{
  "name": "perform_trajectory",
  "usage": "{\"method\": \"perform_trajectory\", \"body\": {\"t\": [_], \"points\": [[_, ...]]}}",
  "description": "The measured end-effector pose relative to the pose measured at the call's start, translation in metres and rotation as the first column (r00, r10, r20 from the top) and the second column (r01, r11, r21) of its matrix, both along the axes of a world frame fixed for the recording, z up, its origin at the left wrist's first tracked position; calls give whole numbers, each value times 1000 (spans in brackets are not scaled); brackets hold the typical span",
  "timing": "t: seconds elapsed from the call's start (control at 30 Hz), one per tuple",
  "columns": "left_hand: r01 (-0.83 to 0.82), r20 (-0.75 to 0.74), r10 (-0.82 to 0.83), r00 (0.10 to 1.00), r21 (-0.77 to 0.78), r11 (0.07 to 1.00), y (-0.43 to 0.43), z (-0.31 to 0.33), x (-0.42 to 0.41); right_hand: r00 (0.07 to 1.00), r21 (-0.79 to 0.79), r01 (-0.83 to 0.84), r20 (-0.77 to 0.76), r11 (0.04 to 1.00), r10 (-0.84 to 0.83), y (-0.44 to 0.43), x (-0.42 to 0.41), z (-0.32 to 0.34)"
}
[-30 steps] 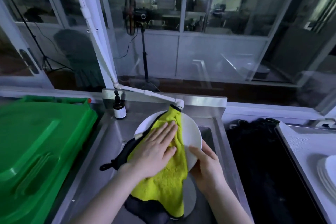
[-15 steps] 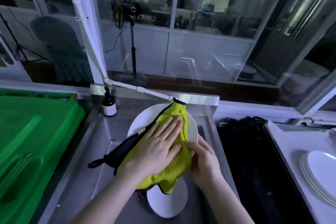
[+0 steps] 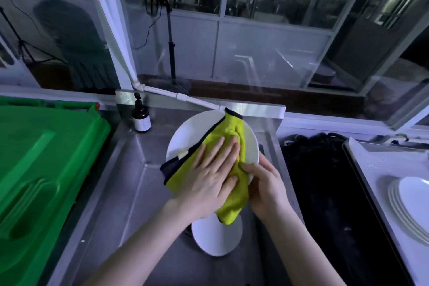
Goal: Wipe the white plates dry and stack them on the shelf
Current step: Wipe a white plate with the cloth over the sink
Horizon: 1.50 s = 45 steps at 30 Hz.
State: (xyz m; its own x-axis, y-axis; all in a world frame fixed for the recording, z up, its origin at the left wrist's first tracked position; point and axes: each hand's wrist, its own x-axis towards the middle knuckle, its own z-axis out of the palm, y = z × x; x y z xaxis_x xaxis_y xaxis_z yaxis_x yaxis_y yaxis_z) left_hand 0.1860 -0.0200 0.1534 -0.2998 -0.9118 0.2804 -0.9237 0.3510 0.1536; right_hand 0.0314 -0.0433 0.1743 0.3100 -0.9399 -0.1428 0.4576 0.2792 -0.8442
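Centre of frame, over the steel sink [image 3: 130, 181]. My left hand [image 3: 209, 183] lies flat on the yellow cloth [image 3: 232, 127], fingers straight and close together, palm pressing the cloth against the face of the white plate [image 3: 188, 132]. Fingertips point toward the upper right of the frame.

The plate is tilted, its upper rim toward the back wall of the sink. Its bare white face shows only on the upper left; the cloth covers the rest. The cloth has dark edging, with one corner poking above the plate's top rim and the lower end hanging down past my left wrist.

My right hand [image 3: 267, 183] grips the plate at its lower right rim. The thumb curls over the front onto the cloth; the other fingers are behind the plate and I cannot see them.

Below both hands, lower centre, a second white plate [image 3: 218, 237] lies in the sink basin, partly hidden by the hanging cloth.

Right edge of frame: a stack of white plates [image 3: 411, 202] on a white surface [image 3: 366, 165], well apart from the sink. Between sink and that surface, a dark mass I cannot identify.

Left of frame: a big green lid [image 3: 46, 158] just beside the sink. A brown pump bottle [image 3: 141, 116] stands at the sink's back left corner. A white pipe [image 3: 162, 91] runs down from the upper left to the plate's top rim.
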Motion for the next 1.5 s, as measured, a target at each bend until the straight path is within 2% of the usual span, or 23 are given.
{"method": "perform_trajectory", "body": {"t": [0.1,0.17,0.3,0.37,0.43,0.53,0.7,0.8,0.87,0.93,1.0,1.07,1.13,1.2,1.33,1.4,1.5], "points": [[66,95,-63,994,-37,997,-23,6,11,1000,16,-20,4,1000,20,5,3,-6],[81,96,-80,992,-7,997,-32,6,24,999,29,-1,-48,1000,2,4,0,-3],[-151,19,150,989,60,987,-31,1,47,994,8,72,-80,997,-71,-3,-11,8],[-194,-26,197,980,101,976,-18,-6,48,991,-7,109,-82,994,-110,-6,-14,13],[-160,-69,166,984,86,983,2,-12,35,989,-1,135,-61,991,-135,-7,-12,14],[-30,-79,31,996,8,1000,24,-14,4,995,19,102,-21,995,-102,-4,-4,10],[87,20,-85,996,-88,992,-2,2,5,999,3,-39,8,999,39,8,2,2],[151,98,-140,985,-108,983,-26,14,26,997,11,-52,-55,999,53,13,0,3],[132,100,-119,988,-128,983,-37,21,42,997,1,-62,-53,998,62,14,-3,6],[28,35,-23,999,-156,987,-43,25,55,997,-23,-71,-41,997,70,14,-9,11],[-108,-176,87,980,-116,987,-44,24,64,995,-66,-79,-69,995,75,11,-15,16],[-185,-490,178,853,36,982,-42,24,66,988,-102,-100,-132,990,86,9,-20,19],[-244,-628,234,742,71,967,-42,27,66,977,-101,-119,-187,988,99,7,-24,21],[-260,-664,239,709,69,963,-42,36,70,963,-101,-154,-240,983,127,4,-29,23],[-99,-639,172,749,148,984,-43,64,74,909,-169,-265,-372,949,187,-4,-34,40],[5,-601,126,790,212,977,-45,72,69,838,-232,-358,-508,905,201,-9,-29,50],[61,-496,79,865,260,964,-46,65,59,716,-258,-469,-672,845,192,-15,-18,57]]}}
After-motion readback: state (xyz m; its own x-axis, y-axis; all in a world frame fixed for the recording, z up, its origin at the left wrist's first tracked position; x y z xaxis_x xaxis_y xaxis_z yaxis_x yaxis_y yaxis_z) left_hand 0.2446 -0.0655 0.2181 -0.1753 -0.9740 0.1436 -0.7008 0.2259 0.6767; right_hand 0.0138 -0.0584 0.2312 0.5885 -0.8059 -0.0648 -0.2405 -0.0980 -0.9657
